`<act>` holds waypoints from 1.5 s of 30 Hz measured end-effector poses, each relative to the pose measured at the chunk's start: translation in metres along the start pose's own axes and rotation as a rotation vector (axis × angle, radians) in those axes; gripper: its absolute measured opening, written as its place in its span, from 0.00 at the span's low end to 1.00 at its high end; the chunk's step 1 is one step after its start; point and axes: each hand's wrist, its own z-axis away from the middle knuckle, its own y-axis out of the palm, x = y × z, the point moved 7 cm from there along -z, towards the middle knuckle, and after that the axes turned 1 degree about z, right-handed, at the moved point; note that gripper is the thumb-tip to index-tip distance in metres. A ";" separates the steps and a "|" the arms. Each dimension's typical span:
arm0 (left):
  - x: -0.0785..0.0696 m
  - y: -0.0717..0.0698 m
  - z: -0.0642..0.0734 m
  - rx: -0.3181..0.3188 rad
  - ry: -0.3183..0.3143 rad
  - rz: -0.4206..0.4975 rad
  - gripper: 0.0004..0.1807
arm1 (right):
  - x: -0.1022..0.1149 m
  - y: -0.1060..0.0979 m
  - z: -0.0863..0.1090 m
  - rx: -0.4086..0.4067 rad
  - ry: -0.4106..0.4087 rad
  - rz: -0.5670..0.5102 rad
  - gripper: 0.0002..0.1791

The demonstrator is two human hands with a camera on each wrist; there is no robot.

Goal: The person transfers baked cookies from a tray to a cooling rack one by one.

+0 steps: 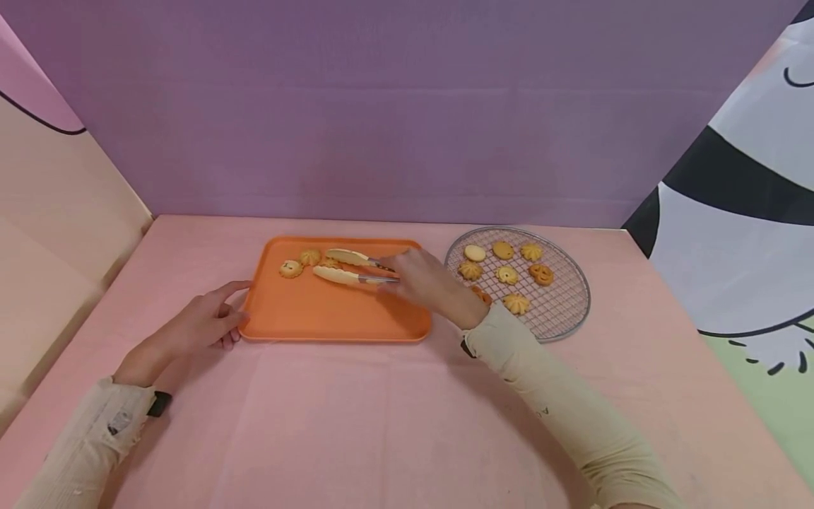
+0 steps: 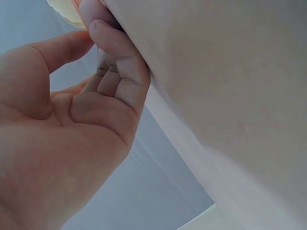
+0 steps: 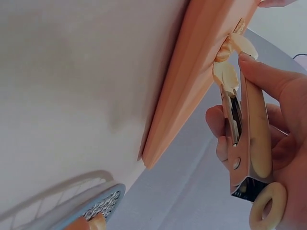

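Note:
An orange tray point(image 1: 318, 318) lies on the pink tabletop. My left hand point(image 1: 197, 329) is at its left side, fingers bent, with thumb and fingers pinching the rim. My right hand point(image 1: 426, 279) grips tongs point(image 1: 343, 276) that have cream, scalloped tips and metal arms. Those tips are parted over the tray, around a swirled cookie point(image 1: 331, 262) partly hidden between them. To the left of the tongs lie another swirled cookie point(image 1: 310, 257) and a round cookie point(image 1: 291, 268) with dark specks. The right wrist view shows the tongs point(image 3: 254, 124) between thumb and fingers.
Right of the tray stands a round wire rack point(image 1: 566, 311) holding several cookies, among them a pretzel-shaped one point(image 1: 541, 274) and a pale round one point(image 1: 474, 253). My right forearm passes over its near left edge. A purple wall point(image 1: 394, 141) rises behind the table.

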 end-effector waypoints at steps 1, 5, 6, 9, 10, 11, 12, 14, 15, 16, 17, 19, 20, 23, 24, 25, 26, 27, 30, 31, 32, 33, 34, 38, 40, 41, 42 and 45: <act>0.000 0.000 0.000 -0.001 -0.001 -0.001 0.34 | 0.000 0.000 0.001 0.002 0.002 0.005 0.24; 0.000 0.001 -0.001 0.000 -0.002 0.002 0.34 | -0.001 -0.001 0.004 0.006 0.013 0.036 0.24; 0.000 0.001 -0.001 -0.001 -0.003 0.002 0.34 | -0.001 -0.001 0.005 0.008 0.015 0.039 0.25; -0.001 0.000 -0.001 -0.003 0.001 0.000 0.34 | -0.001 -0.003 0.008 0.003 0.017 0.042 0.25; -0.001 0.000 -0.001 -0.006 0.001 0.000 0.34 | -0.001 -0.005 0.009 -0.004 0.018 0.046 0.25; -0.001 0.000 -0.001 -0.007 0.001 0.001 0.34 | 0.000 -0.006 0.010 -0.011 0.018 0.051 0.25; -0.001 0.000 -0.001 -0.008 0.002 0.002 0.34 | 0.000 -0.007 0.011 -0.022 0.017 0.055 0.25; -0.001 0.000 -0.001 -0.009 0.007 0.003 0.34 | 0.001 -0.011 0.014 -0.047 0.010 0.068 0.25; -0.001 0.000 -0.001 -0.010 0.009 0.003 0.34 | 0.001 -0.013 0.016 -0.059 0.009 0.071 0.24; -0.001 0.000 -0.002 -0.010 0.006 0.005 0.34 | 0.001 -0.015 0.018 -0.070 0.006 0.072 0.24; 0.000 0.000 -0.002 -0.010 0.007 0.004 0.34 | 0.001 -0.016 0.021 -0.077 0.003 0.066 0.24; 0.000 0.000 -0.001 -0.012 0.007 0.003 0.34 | 0.001 -0.018 0.026 -0.087 -0.003 0.051 0.24; 0.000 0.000 -0.001 -0.013 0.006 0.004 0.34 | 0.000 -0.019 0.028 -0.090 -0.003 0.045 0.24; -0.001 0.000 -0.001 -0.012 0.006 0.003 0.34 | -0.002 -0.020 0.037 -0.089 0.003 0.027 0.24; -0.001 0.001 -0.001 -0.011 0.007 0.005 0.34 | -0.003 -0.020 0.040 -0.090 0.006 0.026 0.24; -0.001 0.001 -0.001 -0.010 0.011 0.008 0.34 | -0.003 -0.020 0.042 -0.090 0.011 0.029 0.24; -0.001 0.001 -0.001 -0.010 0.013 0.010 0.34 | -0.003 -0.021 0.045 -0.093 0.012 0.033 0.24; -0.001 0.001 -0.001 -0.010 0.016 0.012 0.34 | -0.003 -0.021 0.048 -0.097 0.013 0.034 0.24; 0.000 0.001 -0.001 -0.015 0.025 0.016 0.34 | -0.002 -0.023 0.055 -0.109 0.003 0.046 0.24; 0.001 0.001 -0.001 -0.017 0.026 0.018 0.34 | -0.002 -0.024 0.057 -0.112 -0.002 0.048 0.24; 0.001 0.002 0.000 -0.018 0.024 0.018 0.34 | -0.002 -0.024 0.060 -0.116 -0.006 0.055 0.24; 0.002 0.002 0.001 -0.019 0.022 0.018 0.34 | -0.002 -0.024 0.062 -0.117 -0.008 0.059 0.24; 0.002 0.002 0.001 -0.019 0.021 0.018 0.34 | -0.002 -0.024 0.065 -0.118 -0.010 0.066 0.24; 0.002 0.003 0.002 -0.014 0.009 0.026 0.35 | -0.004 -0.029 0.078 -0.139 -0.008 0.096 0.24; 0.002 0.003 0.002 -0.013 0.008 0.027 0.35 | -0.005 -0.031 0.084 -0.157 -0.005 0.108 0.24; 0.002 0.003 0.002 -0.014 0.007 0.028 0.35 | -0.006 -0.033 0.087 -0.167 -0.003 0.115 0.25; 0.002 0.003 0.002 -0.015 0.006 0.026 0.35 | -0.007 -0.034 0.090 -0.177 -0.003 0.117 0.25; 0.003 0.003 0.001 -0.018 0.009 0.017 0.35 | -0.010 -0.036 0.100 -0.207 -0.007 0.130 0.25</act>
